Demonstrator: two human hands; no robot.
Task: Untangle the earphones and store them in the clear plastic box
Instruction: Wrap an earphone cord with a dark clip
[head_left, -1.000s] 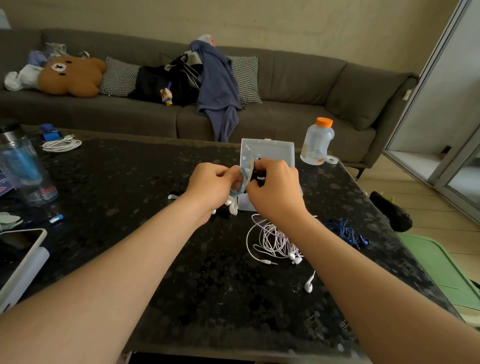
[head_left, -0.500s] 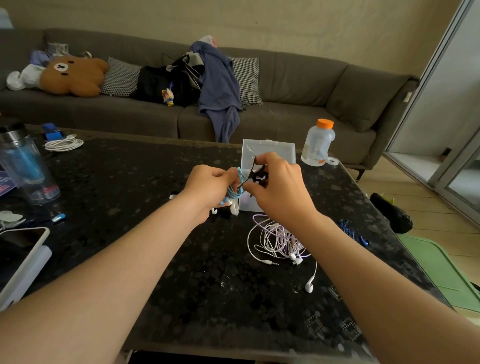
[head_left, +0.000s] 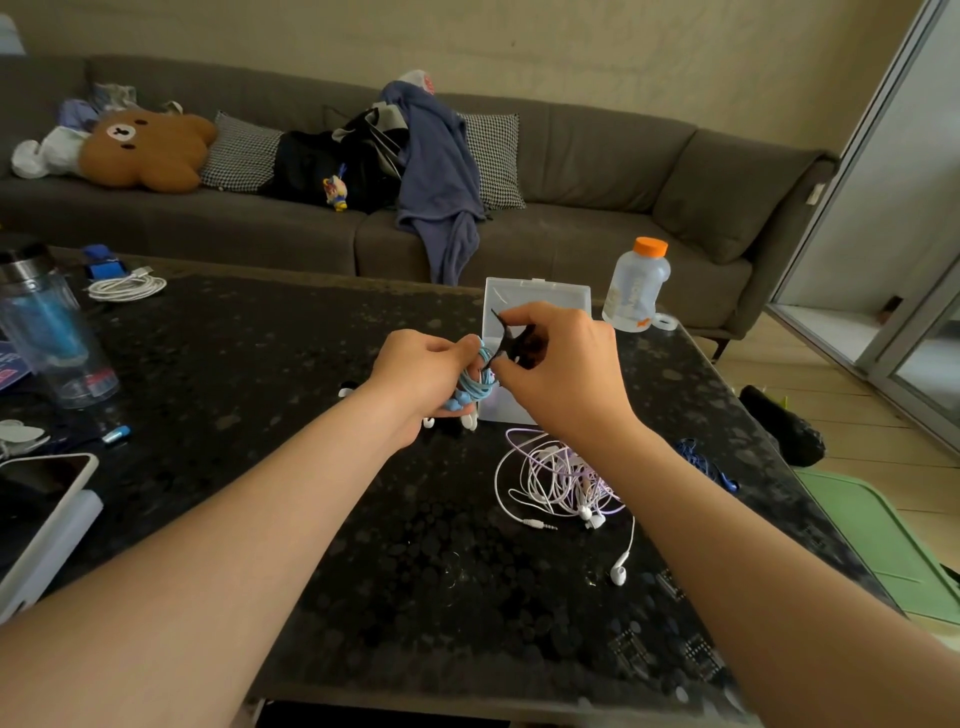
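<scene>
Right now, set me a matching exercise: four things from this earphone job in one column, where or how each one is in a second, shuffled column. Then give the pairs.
Things:
1. blue earphones
2. black tie
3. white and purple earphones
4. clear plastic box

Places or states:
A. lies in a loose tangle on the table
B. pinched by the right hand
C. sits on the table just behind both hands
D. coiled, gripped in the left hand

Pairs: 1-D, 2-B, 3-A, 4-C
</scene>
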